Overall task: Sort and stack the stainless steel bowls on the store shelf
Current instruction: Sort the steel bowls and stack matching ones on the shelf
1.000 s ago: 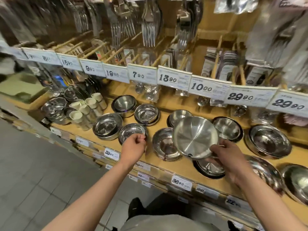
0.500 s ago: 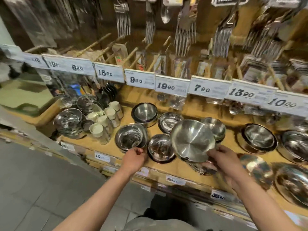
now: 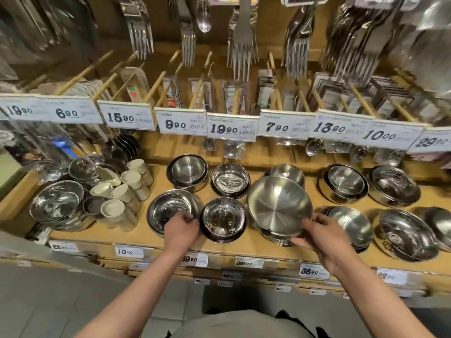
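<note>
My right hand grips the near rim of a wide matte steel bowl, tilted toward me above a stack of bowls on the wooden shelf. My left hand pinches the near rim of a shiny steel bowl at the shelf's front. Between the two hands sits a smaller dark-rimmed bowl. Several more steel bowls stand in two rows, such as one at the back and one at the right.
Cream cups and a large shiny bowl crowd the shelf's left end. Price tags hang along a rail above the bowls, with packaged forks on pegs higher up. The grey floor lies below left.
The view has swung left along the shelf. My right hand has lowered the tilted bowl toward the stack, and my left hand has shifted onto the rim of the front shiny bowl.
</note>
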### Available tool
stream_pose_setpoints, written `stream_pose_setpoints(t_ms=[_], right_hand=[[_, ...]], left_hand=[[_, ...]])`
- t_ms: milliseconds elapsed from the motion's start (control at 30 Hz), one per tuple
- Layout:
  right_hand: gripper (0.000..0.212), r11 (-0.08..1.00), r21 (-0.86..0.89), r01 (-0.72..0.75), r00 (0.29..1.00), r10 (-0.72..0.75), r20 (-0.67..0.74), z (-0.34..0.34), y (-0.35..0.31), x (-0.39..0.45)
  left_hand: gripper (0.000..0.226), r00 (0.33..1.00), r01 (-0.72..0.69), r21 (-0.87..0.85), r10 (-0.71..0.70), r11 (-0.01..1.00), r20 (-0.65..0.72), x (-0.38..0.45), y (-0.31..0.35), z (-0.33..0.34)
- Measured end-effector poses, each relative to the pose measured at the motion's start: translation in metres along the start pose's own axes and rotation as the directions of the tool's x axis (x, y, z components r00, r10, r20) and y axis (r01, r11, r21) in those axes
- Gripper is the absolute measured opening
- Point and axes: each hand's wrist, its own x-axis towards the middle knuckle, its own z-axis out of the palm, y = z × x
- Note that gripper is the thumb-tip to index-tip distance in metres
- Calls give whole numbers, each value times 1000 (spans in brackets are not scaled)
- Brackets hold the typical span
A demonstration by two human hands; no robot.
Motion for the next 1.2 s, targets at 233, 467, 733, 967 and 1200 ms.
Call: stream_pose_setpoints(t_ms=[233,467,733,967,1200], right_hand=[[16,998,-65,19,996,-13,86,39,-6,5],[18,996,-90,22,991,-10,136,74,0,10],[20,994,-110,-5,987,22,158,96,3,9],[13,989,-149,-13,986,38,165,113,2,17],[21,985,-171,-22,980,55,192,130,-1,24]], left_hand=[[14,973,73,11,-69,997,-222,25,-21,-51],[54,968,141,-32,-145,990,-205,34,-39,-58],[29,979,151,90,-137,984,-148,41,-39,-68],[34,969,242,86,-236,966,-73,47,-29,-79],[33,964,242,-61,-247,968,-96,39,-18,-103]])
